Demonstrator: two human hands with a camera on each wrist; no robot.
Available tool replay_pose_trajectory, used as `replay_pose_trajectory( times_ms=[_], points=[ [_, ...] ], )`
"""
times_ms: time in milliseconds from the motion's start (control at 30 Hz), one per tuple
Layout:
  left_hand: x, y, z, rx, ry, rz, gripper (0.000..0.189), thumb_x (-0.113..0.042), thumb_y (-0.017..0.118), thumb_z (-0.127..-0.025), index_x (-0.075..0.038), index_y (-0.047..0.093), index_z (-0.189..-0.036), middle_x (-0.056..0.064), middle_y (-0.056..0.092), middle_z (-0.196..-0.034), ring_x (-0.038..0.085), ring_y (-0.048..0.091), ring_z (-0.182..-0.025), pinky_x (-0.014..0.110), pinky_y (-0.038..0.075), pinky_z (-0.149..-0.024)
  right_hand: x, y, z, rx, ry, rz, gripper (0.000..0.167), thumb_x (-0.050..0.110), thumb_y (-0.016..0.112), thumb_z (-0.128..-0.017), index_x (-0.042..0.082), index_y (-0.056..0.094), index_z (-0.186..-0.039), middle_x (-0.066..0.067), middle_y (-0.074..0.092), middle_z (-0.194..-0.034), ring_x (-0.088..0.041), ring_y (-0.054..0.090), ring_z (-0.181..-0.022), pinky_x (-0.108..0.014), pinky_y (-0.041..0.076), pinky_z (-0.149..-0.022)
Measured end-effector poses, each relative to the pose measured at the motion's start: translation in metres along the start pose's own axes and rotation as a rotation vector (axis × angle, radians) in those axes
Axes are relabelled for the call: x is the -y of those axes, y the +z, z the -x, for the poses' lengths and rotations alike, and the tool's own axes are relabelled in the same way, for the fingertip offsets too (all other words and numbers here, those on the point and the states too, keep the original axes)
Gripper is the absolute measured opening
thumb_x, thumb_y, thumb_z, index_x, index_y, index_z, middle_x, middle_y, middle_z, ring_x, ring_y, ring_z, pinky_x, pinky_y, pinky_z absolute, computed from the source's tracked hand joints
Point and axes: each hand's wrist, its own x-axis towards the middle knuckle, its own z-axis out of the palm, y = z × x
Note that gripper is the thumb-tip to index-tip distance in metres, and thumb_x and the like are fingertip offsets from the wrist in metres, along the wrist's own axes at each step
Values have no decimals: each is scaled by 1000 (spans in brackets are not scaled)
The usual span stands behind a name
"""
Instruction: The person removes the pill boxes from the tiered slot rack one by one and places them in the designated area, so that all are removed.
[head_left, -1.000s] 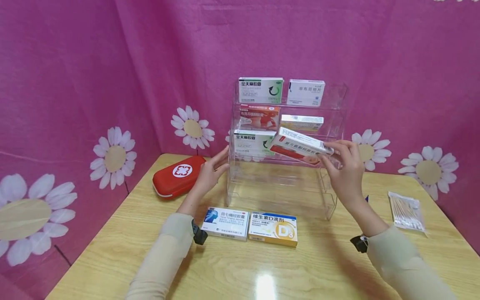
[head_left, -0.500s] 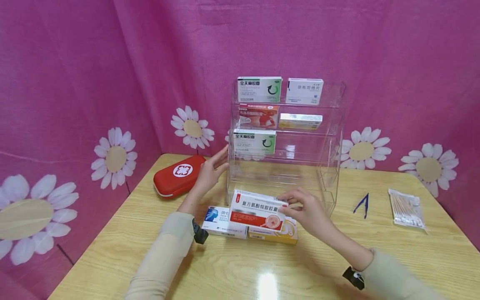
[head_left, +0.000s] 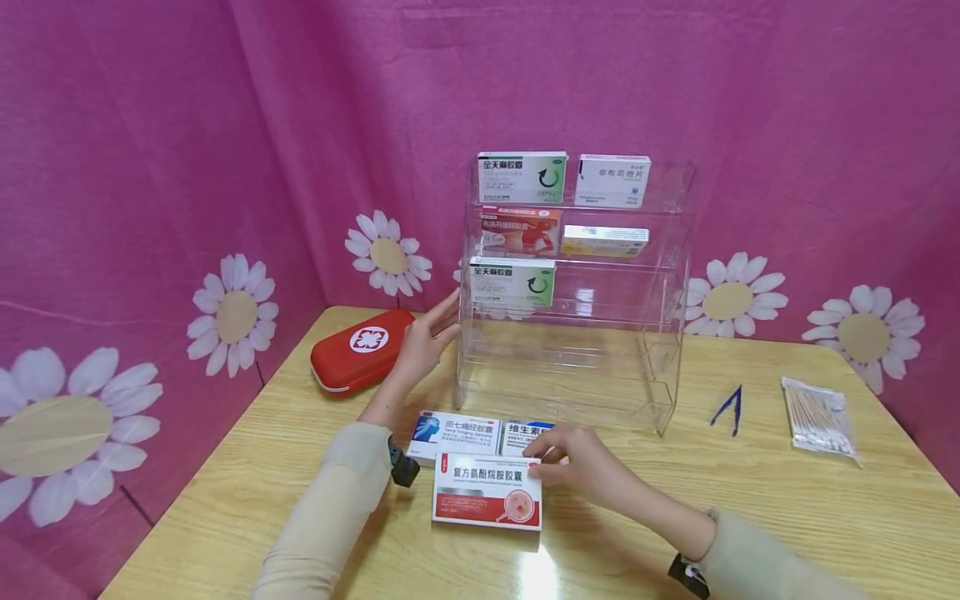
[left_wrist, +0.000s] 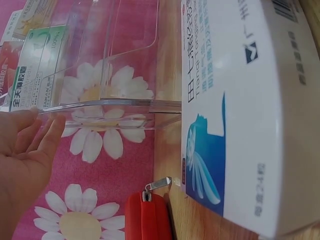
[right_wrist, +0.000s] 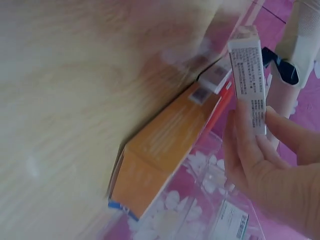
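My right hand (head_left: 588,465) pinches a red-and-white medicine box (head_left: 480,492) by its right end. The box faces up in front of two others; I cannot tell whether it touches the table. In the right wrist view, thumb and fingers hold its narrow end (right_wrist: 250,82). My left hand (head_left: 422,343), fingers fairly straight, touches the left side of a clear tiered display rack (head_left: 577,317). Behind the held box lie a white-and-blue medicine box (head_left: 465,435) and an orange vitamin D box (head_left: 521,433), the latter largely covered by the right hand and held box.
Several medicine boxes, including a green-and-white one (head_left: 512,283), stand on the rack's upper tiers. A red zip case (head_left: 356,354) lies left of the rack. Blue tweezers (head_left: 731,407) and a bag of cotton swabs (head_left: 819,417) lie to the right.
My right hand has brought the red-and-white box from the rack's third tier down and toward me, past the two boxes on the table. My left hand has stayed at the rack.
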Motion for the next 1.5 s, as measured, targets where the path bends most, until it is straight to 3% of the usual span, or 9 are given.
replay_pose_trajectory(
  times_ms=[133,367,600,800,1100,1333,1500],
  points=[
    [-1,1,0,0,-4,-1,61,4,59,-93,-15,43,-149,15,53,-144,31,57,-129,39,48,-106,1,8,-1,50,41,-89,13,1,70,-85,-7,70,-96,-18,71,-91,-10,69,-72,-19,59,-60],
    [-1,1,0,-8,6,11,61,4,59,-93,-12,43,-148,18,53,-143,32,57,-129,39,48,-105,5,19,-5,66,27,-34,12,3,71,-85,-4,72,-94,-12,71,-84,-3,63,-65,-16,56,-57],
    [0,1,0,-14,12,22,60,5,59,-92,-11,43,-148,19,54,-143,33,57,-129,39,48,-105,12,32,-12,90,-21,-60,9,0,69,-85,-6,72,-91,-11,72,-76,-1,63,-64,-14,56,-56],
    [-1,1,0,-13,9,21,61,6,59,-92,-12,43,-148,18,53,-143,31,56,-130,38,48,-105,9,45,-19,87,-128,19,9,4,69,-87,-4,71,-90,-5,71,-73,8,55,-63,-13,51,-56],
    [-1,2,1,-17,-6,1,61,5,59,-93,-14,43,-148,17,54,-143,30,56,-130,39,48,-106,20,53,-24,61,-87,164,7,5,72,-85,1,73,-90,-2,65,-72,1,43,-66,-14,39,-57],
    [-1,2,1,-23,-21,-1,60,2,59,-94,-17,44,-148,14,54,-144,28,56,-131,37,48,-106,18,52,-21,-1,-138,229,3,5,73,-84,2,71,-86,-4,69,-79,-3,57,-70,-15,49,-61],
    [0,2,1,-30,-20,-4,60,1,60,-94,-17,44,-148,14,54,-144,29,56,-130,37,48,-106,20,38,-22,-59,-137,172,8,6,71,-86,-1,70,-91,-12,71,-88,-12,67,-73,-15,55,-64]
  ],
)
